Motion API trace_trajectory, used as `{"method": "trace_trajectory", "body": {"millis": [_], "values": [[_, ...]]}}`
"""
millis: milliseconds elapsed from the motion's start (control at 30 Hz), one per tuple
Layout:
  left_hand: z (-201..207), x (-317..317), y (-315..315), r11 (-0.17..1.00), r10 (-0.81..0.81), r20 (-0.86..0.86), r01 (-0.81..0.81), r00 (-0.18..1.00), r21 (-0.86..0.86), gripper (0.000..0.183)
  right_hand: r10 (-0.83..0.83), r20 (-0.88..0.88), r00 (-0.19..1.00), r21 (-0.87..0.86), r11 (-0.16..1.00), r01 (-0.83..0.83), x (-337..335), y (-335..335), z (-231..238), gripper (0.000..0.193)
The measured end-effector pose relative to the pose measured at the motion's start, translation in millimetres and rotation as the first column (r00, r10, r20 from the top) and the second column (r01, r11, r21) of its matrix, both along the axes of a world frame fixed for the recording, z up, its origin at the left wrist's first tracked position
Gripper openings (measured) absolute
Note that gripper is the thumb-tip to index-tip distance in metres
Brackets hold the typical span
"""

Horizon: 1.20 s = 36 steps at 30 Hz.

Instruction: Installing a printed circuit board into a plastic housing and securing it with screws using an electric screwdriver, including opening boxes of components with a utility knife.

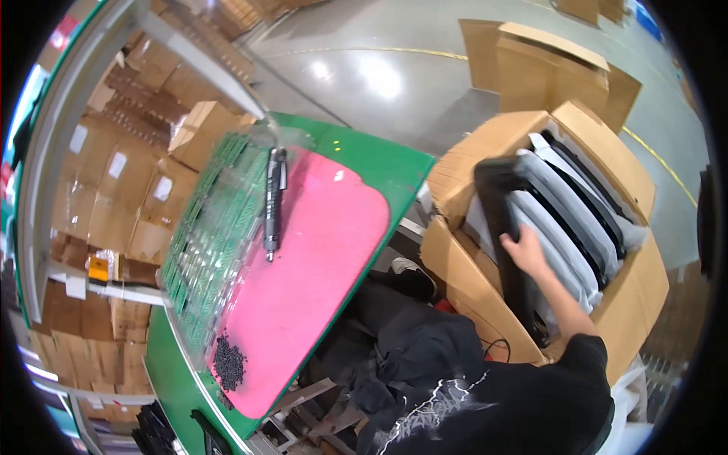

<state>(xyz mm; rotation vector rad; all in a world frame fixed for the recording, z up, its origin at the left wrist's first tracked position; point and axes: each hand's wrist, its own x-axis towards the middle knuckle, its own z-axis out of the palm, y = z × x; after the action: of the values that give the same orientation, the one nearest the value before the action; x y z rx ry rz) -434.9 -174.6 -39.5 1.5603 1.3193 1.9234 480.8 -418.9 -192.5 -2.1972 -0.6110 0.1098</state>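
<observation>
My right hand (528,256) reaches into an open cardboard box (455,262) on my right. It is closed around the edge of a long black plastic part (497,220), which stands tilted at the box's near side; the part is slightly blurred and its exact kind does not show. Beside it in the box, several similar black parts stand in a row with pale grey wrapping sheets (547,243) between them. No part of my left hand can be seen.
Left of me is a green table (413,163) with a pink mat (315,265). On it lie a black electric screwdriver (274,201), a pile of small black screws (228,362) and clear trays holding green boards (201,250). Another open carton (550,76) stands on the floor beyond.
</observation>
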Motion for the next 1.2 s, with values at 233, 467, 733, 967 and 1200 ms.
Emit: {"method": "trace_trajectory", "body": {"millis": [233, 467, 733, 967, 1200], "values": [[115, 331, 23, 0.965, -0.150, -0.089, 0.126, 0.985, -0.229, 0.024, 0.695, 0.508, 0.509, -0.194, 0.668, -0.719, -19, 79, 212, 0.017], [110, 513, 74, 0.746, -0.657, -0.576, 0.531, 0.486, -0.402, 0.040, 0.883, 0.339, -0.325, -0.634, -0.041, -0.772, -125, 189, 231, 0.011], [64, 490, 119, 0.726, -0.661, -0.707, 0.456, 0.253, -0.515, 0.017, 0.955, 0.260, -0.143, -0.522, 0.015, -0.853, -172, 334, 283, 0.031], [74, 478, 118, 0.596, -0.756, -0.637, 0.566, 0.154, -0.570, 0.014, 0.971, 0.154, -0.181, -0.649, -0.038, -0.760, -152, 413, 290, 0.017], [72, 473, 119, 0.644, -0.709, -0.683, 0.556, 0.175, -0.526, 0.013, 0.933, 0.123, -0.338, -0.690, -0.164, -0.705, -156, 397, 236, 0.020]]}}
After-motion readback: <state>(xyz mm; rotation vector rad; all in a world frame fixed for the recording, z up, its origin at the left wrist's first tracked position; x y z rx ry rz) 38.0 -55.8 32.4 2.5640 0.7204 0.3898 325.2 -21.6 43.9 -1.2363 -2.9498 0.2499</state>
